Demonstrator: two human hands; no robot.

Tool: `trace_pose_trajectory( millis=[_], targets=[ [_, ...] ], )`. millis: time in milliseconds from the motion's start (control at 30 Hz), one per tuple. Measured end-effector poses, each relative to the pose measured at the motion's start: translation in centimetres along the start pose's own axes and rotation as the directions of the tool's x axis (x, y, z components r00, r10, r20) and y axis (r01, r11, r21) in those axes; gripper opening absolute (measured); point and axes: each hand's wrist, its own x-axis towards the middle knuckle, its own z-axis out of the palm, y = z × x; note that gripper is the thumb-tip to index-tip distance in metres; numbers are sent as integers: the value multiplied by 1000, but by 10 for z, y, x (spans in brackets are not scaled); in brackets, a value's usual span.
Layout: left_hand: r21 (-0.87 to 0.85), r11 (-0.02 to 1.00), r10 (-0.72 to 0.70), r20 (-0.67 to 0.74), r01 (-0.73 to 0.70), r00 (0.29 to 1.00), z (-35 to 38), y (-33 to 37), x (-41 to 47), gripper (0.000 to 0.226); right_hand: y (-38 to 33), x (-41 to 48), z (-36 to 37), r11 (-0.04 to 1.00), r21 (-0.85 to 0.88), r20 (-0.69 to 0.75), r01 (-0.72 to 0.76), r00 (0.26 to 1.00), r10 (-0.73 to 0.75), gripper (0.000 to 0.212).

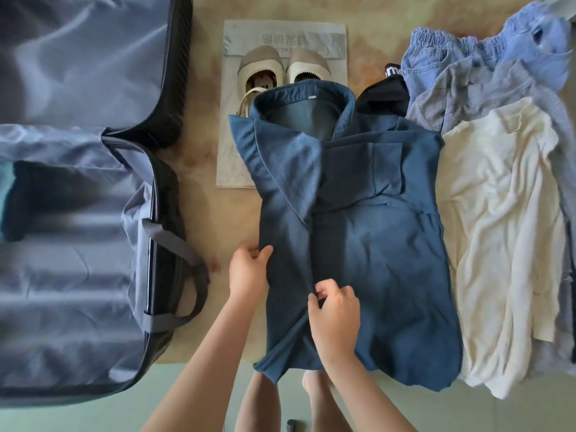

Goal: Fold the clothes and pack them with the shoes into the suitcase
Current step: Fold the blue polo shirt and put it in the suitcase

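An open suitcase with grey-lilac lining [78, 213] is lying over the tabletop's [202, 182] left edge, with a dark folded item [46, 207] showing blurred inside its near half. Bare tan surface is separating it from a folded dark blue polo shirt [374, 232], which is lying at mid near edge with its hem overhanging. The left hand [247, 269] is gripping the shirt's left edge, fingers curled under; the right hand [335, 310] is pinching a fold near the hem. At the far edge, beige slip-on shoes [286, 67] are standing on grey printed paper [285, 34], its characters facing away, unreadable. Rightward, a black garment [386, 95] is showing partly hidden white letters beside light blue shorts [452, 54], grey striped cloth [467, 98] and a cream shirt [498, 229]
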Motion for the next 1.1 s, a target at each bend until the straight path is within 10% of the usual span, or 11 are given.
trace_pose_trajectory(
  millis=[533,833,1100],
  targets=[
    [-329,937,114,-33,-119,993,-12,55,44,48,-94,113,-32,883,464,-81,68,996,-34,46],
    [-395,909,189,114,-130,975,-30,98,84,23,-117,152,-38,919,383,-86,89,994,-61,23],
    [-448,854,270,-57,-266,961,-30,110,82,24,-120,168,-39,924,328,-225,197,966,-126,17]
  ],
)
